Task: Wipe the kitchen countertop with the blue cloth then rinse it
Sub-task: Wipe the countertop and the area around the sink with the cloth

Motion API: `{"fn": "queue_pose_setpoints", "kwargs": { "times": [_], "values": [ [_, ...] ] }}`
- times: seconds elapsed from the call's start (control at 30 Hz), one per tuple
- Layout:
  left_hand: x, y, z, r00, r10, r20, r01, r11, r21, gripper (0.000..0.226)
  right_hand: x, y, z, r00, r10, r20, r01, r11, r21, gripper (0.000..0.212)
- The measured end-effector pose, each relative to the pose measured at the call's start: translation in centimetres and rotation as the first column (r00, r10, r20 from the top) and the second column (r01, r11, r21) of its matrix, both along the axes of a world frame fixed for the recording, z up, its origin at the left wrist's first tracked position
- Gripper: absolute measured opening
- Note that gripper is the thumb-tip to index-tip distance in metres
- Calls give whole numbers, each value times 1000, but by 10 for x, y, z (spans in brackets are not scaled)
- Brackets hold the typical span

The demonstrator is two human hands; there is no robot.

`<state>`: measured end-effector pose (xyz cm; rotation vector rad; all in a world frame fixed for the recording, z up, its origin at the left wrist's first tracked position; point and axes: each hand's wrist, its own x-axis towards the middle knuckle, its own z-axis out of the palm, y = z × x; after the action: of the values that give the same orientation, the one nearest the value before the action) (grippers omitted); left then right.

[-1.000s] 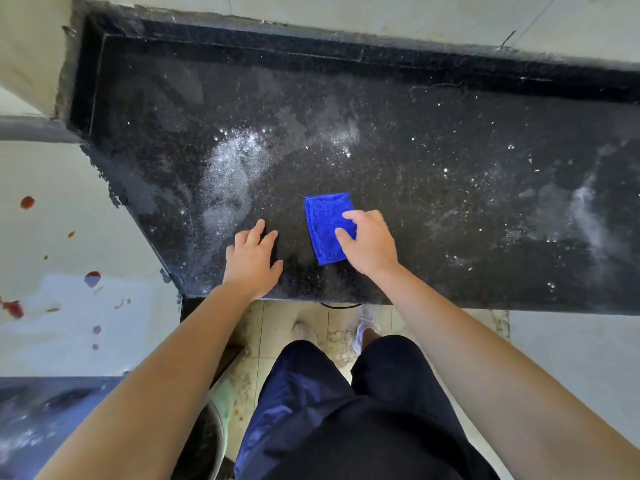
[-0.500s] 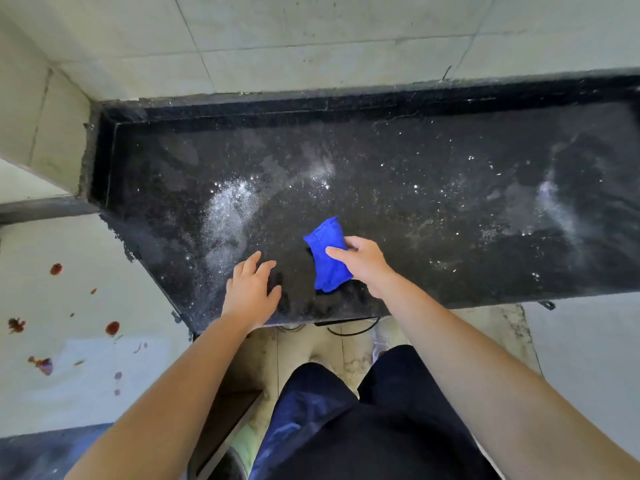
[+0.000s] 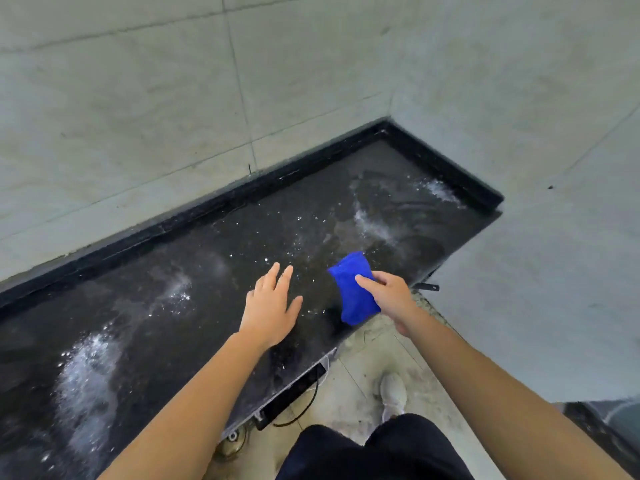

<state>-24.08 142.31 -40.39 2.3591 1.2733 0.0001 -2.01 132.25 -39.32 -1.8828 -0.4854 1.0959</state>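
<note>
Two bare hands work over the dark, wet countertop [image 3: 214, 271]. At its front edge, toward the right end, the right hand [image 3: 389, 294] grips the bunched blue cloth [image 3: 351, 289], thumb across the top and fingers curled beneath. Near it, the left hand [image 3: 272, 311] is flat, fingers straight and slightly spread. White foamy streaks [image 3: 86, 372] mark the counter's left part.
</note>
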Motion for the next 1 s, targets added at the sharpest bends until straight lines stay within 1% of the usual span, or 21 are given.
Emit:
{"fn": "queue_pose_setpoints", "kwargs": {
  "times": [0.07, 0.13, 0.23, 0.3, 0.37, 0.43, 0.47, 0.53, 0.6, 0.63, 0.67, 0.7, 0.73, 0.77, 0.8, 0.83, 0.87, 0.93, 0.97, 1.0],
  "values": [
    [37, -1, 6, 997, -70, -35, 71, 997, 20, 67, 35, -11, 0, 998, -61, -13, 61, 998, 13, 7],
    [73, -3, 5, 991, -114, -63, 115, 993, 12, 67, 72, -22, -3, 995, -92, -35, 93, 996, 17, 11],
    [127, -2, -3, 986, -131, -105, 132, 991, 5, 67, 132, -33, -14, 986, -150, -68, 151, 989, 8, 13],
    [168, -1, -13, 985, -115, -126, 114, 993, -11, 67, 181, -36, -20, 982, -185, -41, 185, 983, 0, 13],
    [213, -6, -23, 986, -71, -148, 62, 996, -64, 69, 240, -36, -28, 975, -217, 37, 218, 976, -17, 18],
    [255, -12, -32, 983, -48, -177, 25, 992, -127, 72, 293, -32, -33, 957, -221, 187, 235, 971, -53, 22],
    [277, -13, -36, 980, -45, -194, 16, 989, -146, 73, 320, -29, -35, 933, -220, 284, 245, 968, -55, 23],
    [315, -13, -40, 976, -31, -216, -5, 986, -165, 75, 362, -21, -38, 854, -206, 477, 243, 970, -16, 25],
    [350, -13, -43, 977, 6, -215, -49, 980, -193, 75, 395, -12, -45, 748, -153, 646, 193, 981, 10, 20],
    [364, -14, -43, 977, 20, -210, -64, 977, -206, 75, 406, -9, -50, 677, -107, 728, 139, 990, 16, 27],
    [376, -15, -43, 978, 25, -209, -71, 974, -215, 75, 416, -6, -59, 606, -26, 795, 54, 998, -9, 35],
    [386, -14, -45, 977, 22, -211, -68, 974, -215, 75, 425, -4, -69, 538, 84, 839, -46, 996, -71, 40],
    [393, -13, -46, 977, 14, -215, -59, 976, -209, 74, 431, -2, -82, 486, 223, 845, -151, 974, -170, 42],
    [399, -11, -48, 975, 7, -220, -52, 978, -201, 74, 435, -1, -94, 452, 382, 806, -242, 922, -302, 43],
    [403, -8, -51, 973, 1, -230, -46, 980, -193, 74, 435, -1, -106, 440, 530, 725, -311, 847, -431, 44],
    [407, -4, -54, 971, -6, -241, -40, 982, -187, 74, 434, 0, -115, 452, 623, 639, -344, 782, -520, 43],
    [411, 0, -57, 968, -13, -250, -34, 983, -182, 74, 433, 2, -121, 485, 639, 597, -342, 767, -543, 42],
    [417, 10, -65, 966, -21, -259, -26, 984, -177, 73, 428, 9, -123, 555, 552, 622, -289, 829, -478, 44],
    [420, 16, -69, 965, -27, -260, -19, 985, -172, 72, 424, 15, -123, 575, 511, 638, -267, 855, -444, 48],
    [423, 22, -74, 964, -36, -262, -8, 986, -168, 71, 421, 21, -123, 578, 504, 641, -262, 859, -440, 52]
  ]
}}
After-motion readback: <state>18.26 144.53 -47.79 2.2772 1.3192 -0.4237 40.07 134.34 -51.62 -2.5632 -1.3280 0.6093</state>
